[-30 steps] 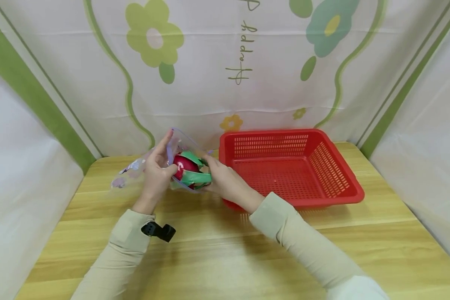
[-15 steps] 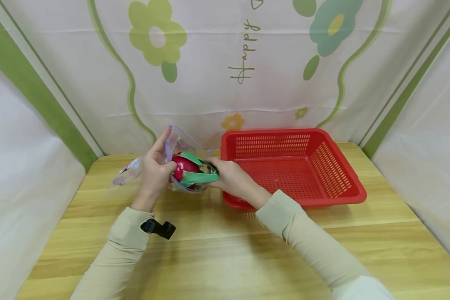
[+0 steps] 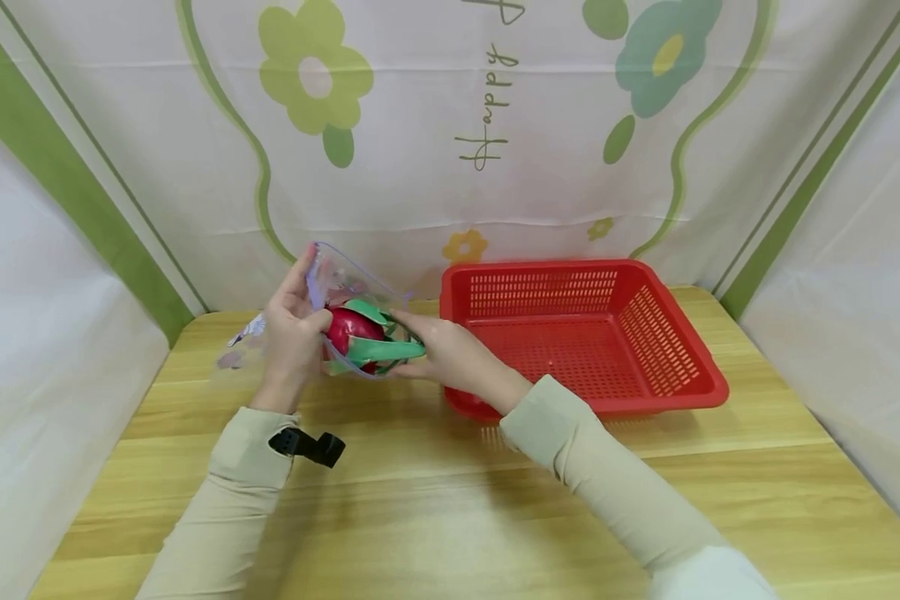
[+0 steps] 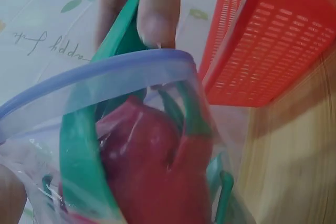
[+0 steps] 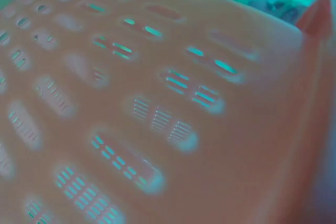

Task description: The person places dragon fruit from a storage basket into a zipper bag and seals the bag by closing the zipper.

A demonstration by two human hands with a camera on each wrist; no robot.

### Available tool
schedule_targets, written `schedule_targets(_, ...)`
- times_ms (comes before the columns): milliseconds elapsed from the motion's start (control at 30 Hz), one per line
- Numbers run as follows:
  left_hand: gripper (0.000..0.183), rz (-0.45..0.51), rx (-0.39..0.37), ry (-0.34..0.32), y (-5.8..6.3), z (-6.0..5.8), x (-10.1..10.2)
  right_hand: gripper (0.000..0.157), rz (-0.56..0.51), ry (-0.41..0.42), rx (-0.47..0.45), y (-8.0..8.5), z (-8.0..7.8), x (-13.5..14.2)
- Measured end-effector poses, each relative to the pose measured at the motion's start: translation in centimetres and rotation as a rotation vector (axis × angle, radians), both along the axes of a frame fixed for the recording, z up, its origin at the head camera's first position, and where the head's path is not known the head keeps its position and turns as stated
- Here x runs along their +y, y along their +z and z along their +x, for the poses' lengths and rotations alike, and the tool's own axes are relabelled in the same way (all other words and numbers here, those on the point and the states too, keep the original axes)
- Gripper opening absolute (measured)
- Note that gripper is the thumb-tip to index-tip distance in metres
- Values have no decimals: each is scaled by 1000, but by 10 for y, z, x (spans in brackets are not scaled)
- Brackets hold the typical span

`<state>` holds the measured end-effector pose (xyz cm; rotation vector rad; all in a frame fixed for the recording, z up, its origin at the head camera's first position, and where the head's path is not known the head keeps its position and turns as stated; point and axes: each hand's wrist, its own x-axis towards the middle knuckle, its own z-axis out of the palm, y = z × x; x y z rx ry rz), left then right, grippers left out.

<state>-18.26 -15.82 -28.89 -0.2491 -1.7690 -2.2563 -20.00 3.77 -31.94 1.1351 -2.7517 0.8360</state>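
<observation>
A clear zip bag (image 3: 348,279) with a purple rim and a printed pattern is held at its mouth by my left hand (image 3: 288,337), thumb on the near side and fingers up along the rim. Inside it sits a glossy red dragon fruit (image 3: 354,332) with green leaf-like flaps, most of its body within the bag. My right hand (image 3: 450,350) grips the fruit's leafy end at the bag's mouth. Close up in the left wrist view, a long green leaf (image 4: 84,150) runs out past the rim between the right hand's thumb and fingers.
Just right of the right hand stands a red slotted plastic basket (image 3: 547,358), whose perforated wall (image 5: 210,129) fills the right wrist view. Beneath lies a wood-grain table (image 3: 420,517). A white flowered cloth (image 3: 405,167) hangs behind.
My left hand has shifted a little left with the bag. The dragon fruit went slightly right, then left with the right hand, and now sits somewhat deeper in the bag.
</observation>
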Motion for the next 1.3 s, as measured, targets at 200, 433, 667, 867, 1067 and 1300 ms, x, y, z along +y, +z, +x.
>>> schedule_targets(200, 85, 0, -5, -9, 1, 1, -3, 70, 33, -44, -140, 3, 1, 6)
schedule_targets(433, 86, -42, -15, -24, 0, 2, -1, 64, 29, -58, -212, 2, 2, 11)
schedule_targets(667, 85, -25, -12, -35, 0, 2, 1, 73, 5, -110, -275, 0, 4, 11)
schedule_targets(867, 85, -75, -7, -77, -6, 2, 7, 53, -147, -152, -207, 2, 4, 7)
schedule_targets(1067, 84, -116, 18, -127, -12, 4, 13, 51, -291, -133, -180, -1, 4, 0)
schedule_targets(1300, 84, -184, -28, -192, -13, 6, 17, 53, -338, -107, -141, 2, 2, -10)
